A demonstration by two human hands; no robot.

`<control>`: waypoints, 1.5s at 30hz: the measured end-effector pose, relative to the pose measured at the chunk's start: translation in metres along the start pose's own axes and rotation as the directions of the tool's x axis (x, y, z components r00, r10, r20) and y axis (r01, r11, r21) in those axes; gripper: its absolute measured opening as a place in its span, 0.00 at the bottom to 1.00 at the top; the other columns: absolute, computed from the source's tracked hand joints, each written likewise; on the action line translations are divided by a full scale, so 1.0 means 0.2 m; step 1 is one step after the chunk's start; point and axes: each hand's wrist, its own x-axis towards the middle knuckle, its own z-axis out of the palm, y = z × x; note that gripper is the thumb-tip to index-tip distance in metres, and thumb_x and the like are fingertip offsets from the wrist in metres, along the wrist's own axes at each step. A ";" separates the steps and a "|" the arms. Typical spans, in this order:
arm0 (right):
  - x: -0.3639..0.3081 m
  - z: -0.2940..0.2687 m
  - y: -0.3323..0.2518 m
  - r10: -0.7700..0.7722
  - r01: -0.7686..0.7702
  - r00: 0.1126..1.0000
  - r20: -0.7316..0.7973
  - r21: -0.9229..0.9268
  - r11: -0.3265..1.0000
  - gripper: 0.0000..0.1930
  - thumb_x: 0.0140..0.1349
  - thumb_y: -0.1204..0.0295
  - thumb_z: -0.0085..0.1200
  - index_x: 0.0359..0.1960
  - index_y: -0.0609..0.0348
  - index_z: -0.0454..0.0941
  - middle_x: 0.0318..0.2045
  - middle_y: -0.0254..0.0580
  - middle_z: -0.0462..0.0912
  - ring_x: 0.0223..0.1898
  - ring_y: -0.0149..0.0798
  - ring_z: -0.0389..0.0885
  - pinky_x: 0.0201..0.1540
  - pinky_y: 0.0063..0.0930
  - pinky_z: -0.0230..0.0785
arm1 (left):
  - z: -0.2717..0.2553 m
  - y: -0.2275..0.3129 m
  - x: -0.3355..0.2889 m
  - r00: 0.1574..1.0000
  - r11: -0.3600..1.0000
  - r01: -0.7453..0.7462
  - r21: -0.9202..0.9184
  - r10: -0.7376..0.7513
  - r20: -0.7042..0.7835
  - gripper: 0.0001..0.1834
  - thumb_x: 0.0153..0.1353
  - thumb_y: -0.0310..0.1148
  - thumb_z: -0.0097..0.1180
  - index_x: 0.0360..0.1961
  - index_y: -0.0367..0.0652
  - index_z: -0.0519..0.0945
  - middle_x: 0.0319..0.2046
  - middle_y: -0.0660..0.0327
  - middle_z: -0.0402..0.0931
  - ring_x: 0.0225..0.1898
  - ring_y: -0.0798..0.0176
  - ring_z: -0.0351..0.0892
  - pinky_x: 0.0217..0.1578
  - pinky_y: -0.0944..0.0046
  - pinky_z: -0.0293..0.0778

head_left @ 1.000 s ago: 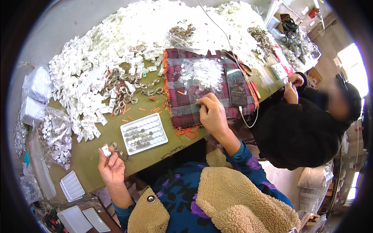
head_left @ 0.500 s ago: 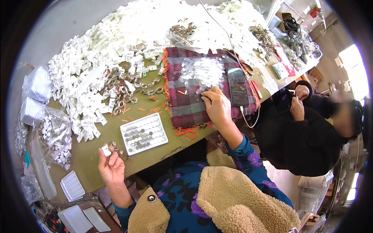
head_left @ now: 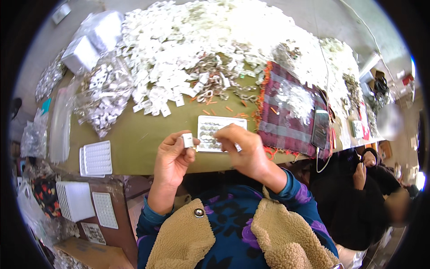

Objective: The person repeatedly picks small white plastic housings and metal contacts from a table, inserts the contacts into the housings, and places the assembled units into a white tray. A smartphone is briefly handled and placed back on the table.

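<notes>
My left hand [head_left: 172, 161] pinches a small white plastic case [head_left: 187, 140] upright between thumb and fingers, above the bench's front edge. Just right of it, my right hand [head_left: 247, 150] is over a white tray [head_left: 222, 119], its fingers curled together. Whether anything small is between those fingertips is hidden. Rows of round silver button cells [head_left: 207, 127] sit in the tray, partly covered by my hand. Right of the tray a pile of thin clear plastic pieces [head_left: 293, 102] lies on a plaid cloth [head_left: 280, 130].
A large heap of white plastic cases [head_left: 179, 49] fills the back. Metal clips [head_left: 212, 74] and orange strips [head_left: 229, 109] lie before it. A cabled phone [head_left: 320, 125] rests on the cloth. Bags [head_left: 105, 94] and empty trays [head_left: 95, 158] stand left. Another person [head_left: 358, 197] sits right.
My right hand has moved left from the clear pieces to above the tray. The left hand, still pinching the white case, has come in beside the tray. The view has swung left.
</notes>
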 end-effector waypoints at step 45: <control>0.00 0.20 -0.10 0.427 -0.485 0.874 0.230 0.424 0.765 0.11 0.67 0.81 0.53 0.50 0.68 0.76 0.37 0.38 0.82 0.30 0.25 0.80 0.34 0.20 0.75 | -0.17 0.15 -0.08 0.968 0.796 0.179 -0.578 -0.038 0.247 0.14 0.70 0.35 0.45 0.46 0.34 0.73 0.27 0.59 0.68 0.19 0.69 0.64 0.21 0.68 0.62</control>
